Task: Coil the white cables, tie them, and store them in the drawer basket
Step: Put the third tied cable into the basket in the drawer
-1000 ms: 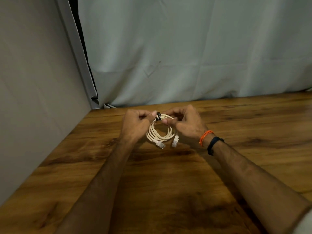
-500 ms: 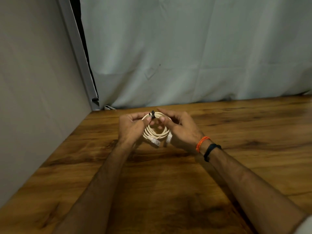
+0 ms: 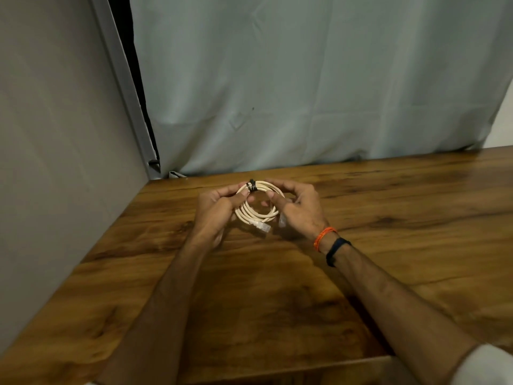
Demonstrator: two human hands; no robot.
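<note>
A white cable [image 3: 254,215] is wound into a small coil, held upright just above the wooden table [image 3: 277,301]. A black tie [image 3: 252,186] wraps the top of the coil. My left hand [image 3: 216,211] pinches the coil's upper left, next to the tie. Gripping the right side of the coil is my right hand [image 3: 298,209]. Two clear plug ends [image 3: 263,227] hang at the bottom of the coil. No drawer basket is in view.
A grey wall panel [image 3: 55,162] borders the table on the left. A pale curtain [image 3: 305,93] hangs behind the table's far edge. The table's near edge [image 3: 305,365] runs along the bottom of the frame.
Both hands and the coil have shifted slightly left and toward me. The black tie sits more to the left on top of the coil, and my right fingers have opened off it.
</note>
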